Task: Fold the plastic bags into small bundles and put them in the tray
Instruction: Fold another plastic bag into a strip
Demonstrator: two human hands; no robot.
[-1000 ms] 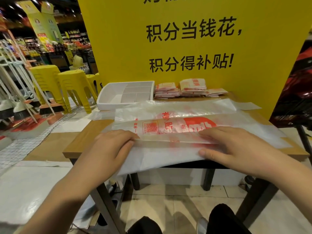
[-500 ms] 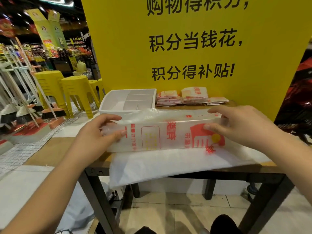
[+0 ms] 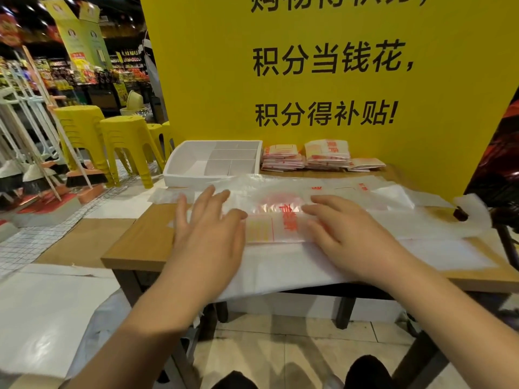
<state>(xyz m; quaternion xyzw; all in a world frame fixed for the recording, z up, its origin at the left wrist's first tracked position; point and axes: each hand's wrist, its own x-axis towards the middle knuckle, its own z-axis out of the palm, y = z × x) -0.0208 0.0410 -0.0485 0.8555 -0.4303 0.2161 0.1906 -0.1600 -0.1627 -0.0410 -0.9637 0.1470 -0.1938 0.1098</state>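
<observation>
At the centre of the frame a translucent plastic bag with red print [image 3: 276, 226] lies folded into a long strip on the wooden table [image 3: 140, 242], on top of flat white bags [image 3: 280, 265]. The left hand [image 3: 207, 228] and right hand [image 3: 351, 234] lie flat on the strip, fingers straight and slightly spread, pressing down its two ends. Higher in the frame sits a white divided plastic tray [image 3: 191, 167], with stacks of folded bag bundles [image 3: 325, 154] just right of it

Red-printed clear bag [image 3: 283, 220], white tray [image 3: 193, 161]
</observation>
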